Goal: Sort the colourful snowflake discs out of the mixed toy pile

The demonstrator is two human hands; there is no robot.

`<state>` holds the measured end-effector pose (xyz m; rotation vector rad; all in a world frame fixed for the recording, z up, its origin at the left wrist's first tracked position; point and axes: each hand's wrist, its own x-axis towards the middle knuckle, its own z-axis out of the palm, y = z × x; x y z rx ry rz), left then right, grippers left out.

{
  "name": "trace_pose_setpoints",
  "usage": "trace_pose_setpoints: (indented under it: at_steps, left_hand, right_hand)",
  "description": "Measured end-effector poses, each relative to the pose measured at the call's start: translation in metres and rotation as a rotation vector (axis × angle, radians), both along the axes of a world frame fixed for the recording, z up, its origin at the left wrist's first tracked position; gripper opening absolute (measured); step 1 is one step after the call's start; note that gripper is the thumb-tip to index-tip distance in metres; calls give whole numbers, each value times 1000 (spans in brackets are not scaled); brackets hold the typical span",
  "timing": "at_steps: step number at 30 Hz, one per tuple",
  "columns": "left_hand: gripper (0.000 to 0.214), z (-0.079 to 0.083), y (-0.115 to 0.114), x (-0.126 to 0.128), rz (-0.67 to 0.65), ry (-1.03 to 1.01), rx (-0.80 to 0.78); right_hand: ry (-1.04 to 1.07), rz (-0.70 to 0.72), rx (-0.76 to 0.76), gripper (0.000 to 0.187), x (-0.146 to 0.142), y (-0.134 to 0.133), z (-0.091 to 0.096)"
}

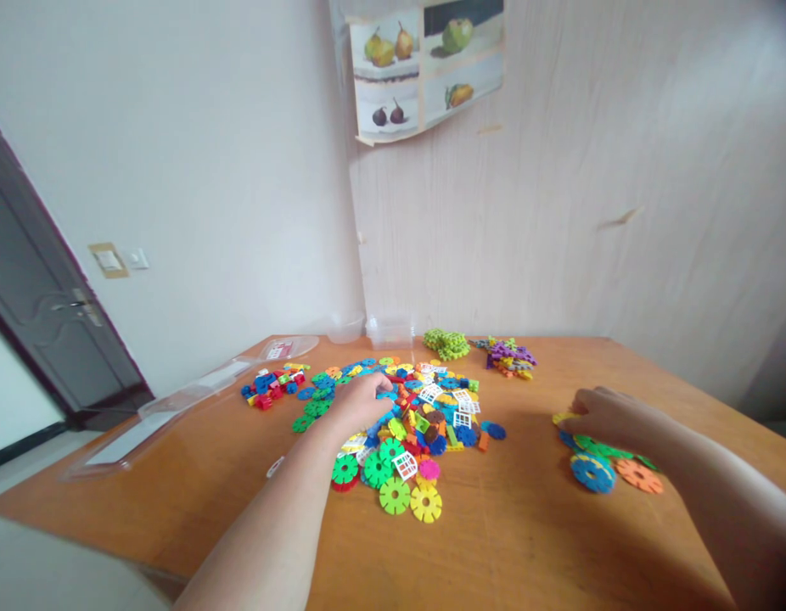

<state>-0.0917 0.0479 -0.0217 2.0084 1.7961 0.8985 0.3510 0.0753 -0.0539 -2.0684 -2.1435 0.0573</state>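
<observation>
My left hand [364, 399] reaches into a mixed pile of plastic building pieces, its fingers curled down among blue pieces [384, 409]. What its fingertips hold, if anything, is hidden. On the right, my right hand [603, 417] is closed over a yellow notched disc [564, 417], above a small group of flat notched discs. A blue disc [592, 473], an orange disc [640, 476] and green ones lie under and beside that hand. At the pile's near edge lie a lime disc [394, 496], a yellow disc [426, 502] and a white lattice piece [405, 465].
Small red and blue bricks [272, 386] lie left of the pile. Green interlocking pieces [446, 344] and purple ones [511, 352] sit at the back. Clear plastic containers [390, 332] stand by the wall; clear lids [122, 440] line the left of the wooden table [495, 543].
</observation>
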Motion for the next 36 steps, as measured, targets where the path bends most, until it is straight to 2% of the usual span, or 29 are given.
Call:
trace_pose_setpoints:
  at_steps: [7,11,17,20,23,27,31,36]
  left_hand:
    - [11,4,-1,1,-8,33,37]
    - [15,5,0,0,-50,18,53]
    - [19,11,0,-2,5,33,188]
    - [19,13,0,1,17,-83,168]
    - [21,14,0,7,-9,-321,52]
    - [26,17,-8,19,-118,-561,-61]
    - [25,21,-24,35,-218,-606,-108]
    - [28,21,-44,60,-371,-618,-219]
  right_hand:
    - [24,25,-6,30,0,-1,0]
    - [24,15,11,34,-1,-1,2]
    - [-26,6,62,40,-13,-6,8]
    - [-23,29,82,42,-27,-14,14]
    - [6,61,129,40,-48,-26,22]
    - [97,208,215,34,-85,-45,31]
    - [218,399,269,32,-123,-70,35]
    - [295,610,329,54,-154,-100,41]
